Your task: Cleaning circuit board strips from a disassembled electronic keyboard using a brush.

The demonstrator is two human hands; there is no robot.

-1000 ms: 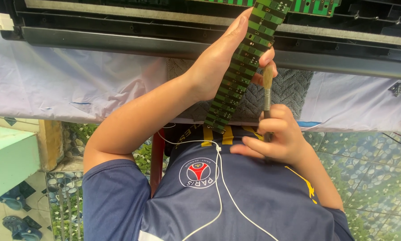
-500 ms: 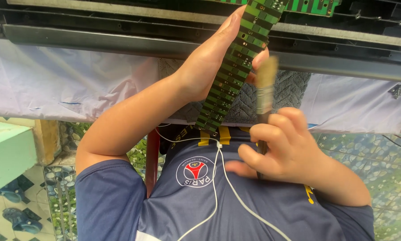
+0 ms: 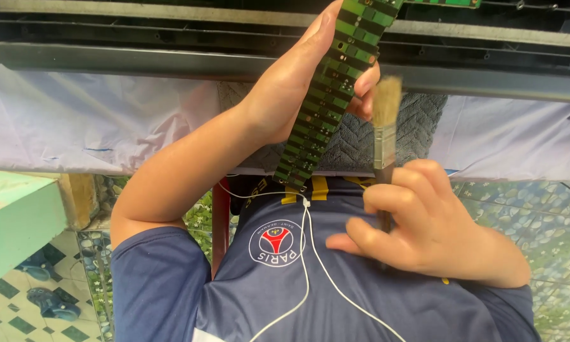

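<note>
My left hand (image 3: pixel 294 85) grips a long green circuit board (image 3: pixel 328 95), holding it tilted over a grey ribbed mat (image 3: pixel 418 130). My right hand (image 3: pixel 427 228) is closed around the handle of a small paintbrush (image 3: pixel 384 123). The brush stands upright, and its pale bristles sit just right of the board's edge, beside my left fingertips. Both hands are raised in front of my dark blue shirt (image 3: pixel 335 291).
A black framed device (image 3: pixel 139 44) runs across the top, resting on a white cloth (image 3: pixel 88 120). A white earphone cable (image 3: pixel 307 253) hangs down my chest. A green bench (image 3: pixel 12 221) is at the left, above a tiled floor with sandals (image 3: pixel 50 304).
My right hand with the brush has dropped lower and moved right. The bristles have gone from the board's face to just beside its right edge. My left hand keeps hold of the board.
</note>
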